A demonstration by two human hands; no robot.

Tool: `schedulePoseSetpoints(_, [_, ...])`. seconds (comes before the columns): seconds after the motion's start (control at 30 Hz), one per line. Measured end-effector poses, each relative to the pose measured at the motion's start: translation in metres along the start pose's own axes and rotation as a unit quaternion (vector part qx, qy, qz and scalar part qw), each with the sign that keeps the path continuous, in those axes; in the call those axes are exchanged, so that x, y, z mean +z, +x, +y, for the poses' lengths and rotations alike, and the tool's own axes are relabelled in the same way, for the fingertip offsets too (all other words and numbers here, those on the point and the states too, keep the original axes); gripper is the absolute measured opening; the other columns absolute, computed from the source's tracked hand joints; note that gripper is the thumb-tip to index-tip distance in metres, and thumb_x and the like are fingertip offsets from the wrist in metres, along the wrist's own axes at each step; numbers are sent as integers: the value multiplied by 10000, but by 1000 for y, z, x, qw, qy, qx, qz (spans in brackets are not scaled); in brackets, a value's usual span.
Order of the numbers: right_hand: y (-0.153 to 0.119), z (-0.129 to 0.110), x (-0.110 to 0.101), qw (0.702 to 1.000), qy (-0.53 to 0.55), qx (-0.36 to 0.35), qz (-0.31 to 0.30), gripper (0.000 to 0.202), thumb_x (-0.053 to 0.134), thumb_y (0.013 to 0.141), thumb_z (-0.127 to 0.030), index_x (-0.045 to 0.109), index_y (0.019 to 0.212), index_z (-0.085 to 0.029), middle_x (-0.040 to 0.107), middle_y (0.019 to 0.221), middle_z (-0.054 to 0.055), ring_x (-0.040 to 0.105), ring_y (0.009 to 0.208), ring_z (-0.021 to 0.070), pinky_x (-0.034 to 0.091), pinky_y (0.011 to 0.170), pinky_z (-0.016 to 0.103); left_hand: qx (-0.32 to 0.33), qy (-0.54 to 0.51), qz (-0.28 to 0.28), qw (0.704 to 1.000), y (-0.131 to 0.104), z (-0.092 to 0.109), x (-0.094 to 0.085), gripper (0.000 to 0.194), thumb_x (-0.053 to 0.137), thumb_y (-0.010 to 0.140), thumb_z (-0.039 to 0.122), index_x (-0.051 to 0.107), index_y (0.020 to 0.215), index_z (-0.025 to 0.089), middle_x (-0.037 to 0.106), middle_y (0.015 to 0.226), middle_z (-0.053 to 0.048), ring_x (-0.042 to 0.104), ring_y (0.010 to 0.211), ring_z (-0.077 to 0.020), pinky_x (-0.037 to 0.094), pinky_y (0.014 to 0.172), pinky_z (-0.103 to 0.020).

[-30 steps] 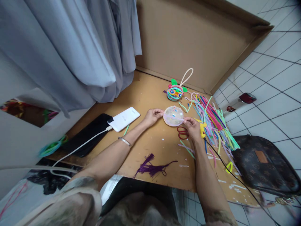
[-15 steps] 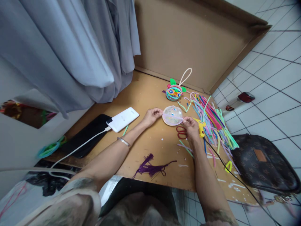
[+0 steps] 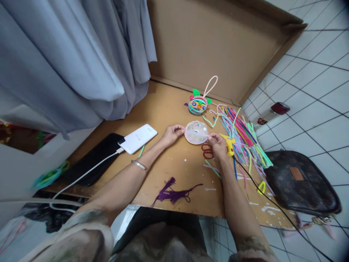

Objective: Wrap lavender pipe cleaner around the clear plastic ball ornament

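Near the middle of the frame, a translucent round piece (image 3: 196, 126) with small coloured specks lies between the two hands, a pale lilac strip (image 3: 196, 134) stretched across its face. The left hand (image 3: 172, 134) has its fingers pinched together on the strip's left end, by the edge of the round piece; the right hand (image 3: 218, 145) has its fingers closed on the other end. Just beside the right hand are red-handled scissors (image 3: 208, 153) and a yellow glue gun (image 3: 230, 143), whose black cord runs toward the lower right. Above the round piece, a ball-shaped ornament (image 3: 198, 106) with blue eyes, green ears and a cream loop sits on the wooden tabletop (image 3: 169, 174). A heap of coloured pipe cleaners (image 3: 240, 133) spreads right of centre, and a purple tassel (image 3: 174, 195) lies at the lower middle. Left of centre, a white device (image 3: 139, 139) with a white cable (image 3: 89, 169) plugged in carries small dark print, too small to read. At the lower right, a dark bag (image 3: 304, 185) shows a repeated monogram-style pattern and a brown patch (image 3: 296, 174) with no lettering that can be made out. Further up on the right, a clear bottle (image 3: 268, 117) with a dark red cap bears an unreadable label.
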State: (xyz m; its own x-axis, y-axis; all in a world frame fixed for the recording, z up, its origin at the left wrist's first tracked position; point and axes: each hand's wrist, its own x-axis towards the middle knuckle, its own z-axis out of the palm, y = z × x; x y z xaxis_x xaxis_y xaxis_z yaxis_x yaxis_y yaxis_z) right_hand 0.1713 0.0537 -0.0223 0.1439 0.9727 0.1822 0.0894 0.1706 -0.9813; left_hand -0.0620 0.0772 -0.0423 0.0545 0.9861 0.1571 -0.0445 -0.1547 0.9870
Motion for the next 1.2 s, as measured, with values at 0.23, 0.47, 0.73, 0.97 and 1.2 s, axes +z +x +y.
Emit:
schedulePoseSetpoints(0.23, [0, 1, -2, 1000, 7, 6, 2, 276, 806, 590, -399, 634, 722, -228, 685, 722, -10, 630, 631, 130, 520, 572, 248, -2, -43, -12, 999, -2, 1, -2, 360, 823, 638, 452, 710, 791, 148, 738, 832, -57, 623, 741, -150, 507, 786, -303])
schedulePoseSetpoints(0.47, [2, 1, -2, 999, 39, -21, 1, 253, 817, 556, -284, 680, 762, -229, 712, 768, -13, 640, 658, 109, 542, 655, 249, 9, -92, -13, 996, 0, -1, -3, 395, 872, 572, 443, 690, 761, 147, 736, 834, -56, 637, 748, -146, 524, 810, -316])
schedulePoseSetpoints(0.73, [0, 1, -1, 1000, 27, -15, 4, 245, 798, 585, -301, 679, 784, -224, 700, 746, -11, 624, 642, 113, 517, 598, 239, 41, -77, -23, 996, 2, -4, -1, 292, 828, 641, 380, 675, 749, 155, 713, 801, -43, 624, 731, -133, 521, 785, -304])
schedulePoseSetpoints(0.97, [0, 0, 1, 1000, 25, -10, 13, 248, 790, 574, -320, 649, 751, -218, 704, 777, -2, 612, 634, 108, 504, 567, 228, 92, -56, -29, 994, 1, -7, 0, 300, 770, 702, 434, 644, 648, 167, 710, 890, -71, 639, 833, -164, 517, 860, -338])
schedulePoseSetpoints(1.2, [-3, -5, 1, 999, 33, 19, 12, 264, 813, 560, -313, 666, 759, -221, 688, 736, -17, 582, 593, 99, 471, 521, 211, 113, 32, -7, 993, 0, -3, -1, 86, 671, 738, 213, 690, 663, 177, 707, 955, -68, 660, 901, -169, 514, 926, -361])
